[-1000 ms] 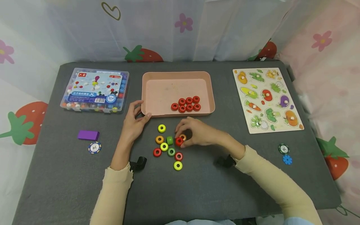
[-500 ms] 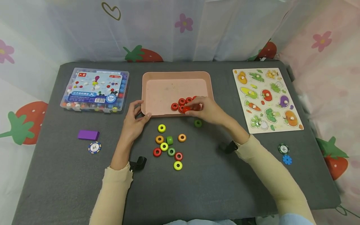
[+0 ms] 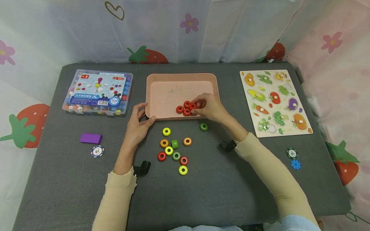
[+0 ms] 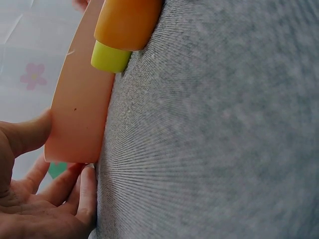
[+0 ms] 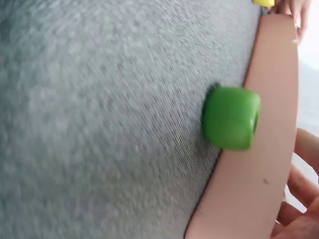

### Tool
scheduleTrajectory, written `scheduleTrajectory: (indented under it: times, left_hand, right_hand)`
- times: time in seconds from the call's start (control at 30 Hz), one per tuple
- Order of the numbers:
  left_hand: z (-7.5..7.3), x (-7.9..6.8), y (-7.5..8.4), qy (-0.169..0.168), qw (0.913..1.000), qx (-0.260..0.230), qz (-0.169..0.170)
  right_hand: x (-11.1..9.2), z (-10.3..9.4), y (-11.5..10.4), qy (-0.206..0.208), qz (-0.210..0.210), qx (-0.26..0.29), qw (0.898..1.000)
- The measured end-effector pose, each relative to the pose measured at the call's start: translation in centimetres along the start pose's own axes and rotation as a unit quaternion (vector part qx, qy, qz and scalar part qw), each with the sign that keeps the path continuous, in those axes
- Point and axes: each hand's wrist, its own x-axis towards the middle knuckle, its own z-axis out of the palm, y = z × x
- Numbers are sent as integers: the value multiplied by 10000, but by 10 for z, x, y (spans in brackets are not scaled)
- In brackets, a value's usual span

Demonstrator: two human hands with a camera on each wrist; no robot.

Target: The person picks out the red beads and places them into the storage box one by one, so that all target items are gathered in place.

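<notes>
My left hand (image 3: 139, 123) grips the near left corner of the pink tray (image 3: 164, 93). In the left wrist view, its thumb lies at the rim of the tray (image 4: 79, 109) and its fingers at the outer wall. Over the tray's near right part, my right hand (image 3: 211, 107) pinches a red bead (image 3: 192, 106) between thumb and fingertips. Other red beads (image 3: 180, 109) lie to its left, and more are partly hidden under the hand. Just outside the near wall lies a green bead (image 3: 203, 127), large in the right wrist view.
In front of the tray lie several loose beads: yellow (image 3: 166, 132), orange (image 3: 187, 141), green (image 3: 174, 144) and red (image 3: 162, 156). A clear bead box (image 3: 98, 93) stands left, a vegetable puzzle board (image 3: 276, 102) right. A purple block (image 3: 91, 138) and poker chips (image 3: 97, 151) lie toward the sides.
My right hand took a red bead from the loose group into the tray and has since shifted slightly up among the red beads. A green bead came into view below the tray. My left hand stayed put.
</notes>
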Motion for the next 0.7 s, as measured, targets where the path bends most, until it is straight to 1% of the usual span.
scheduleTrajectory:
  times: [0.2, 0.33, 0.53, 0.7]
  left_hand:
    - [0, -1, 1, -17, 10000, -31, 41]
    - [0, -1, 1, -31, 10000, -38, 79]
    - [0, -1, 2, -34, 10000, -36, -10]
    - [0, 0, 1, -15, 10000, 28, -51]
  right_hand:
    - [4, 8, -2, 57, 198, -149, 9997]
    - [5, 10, -1, 114, 244, -71, 9996]
    - [1, 7, -6, 198, 114, 133, 9997]
    - [-11, 5, -22, 172, -151, 54, 9997]
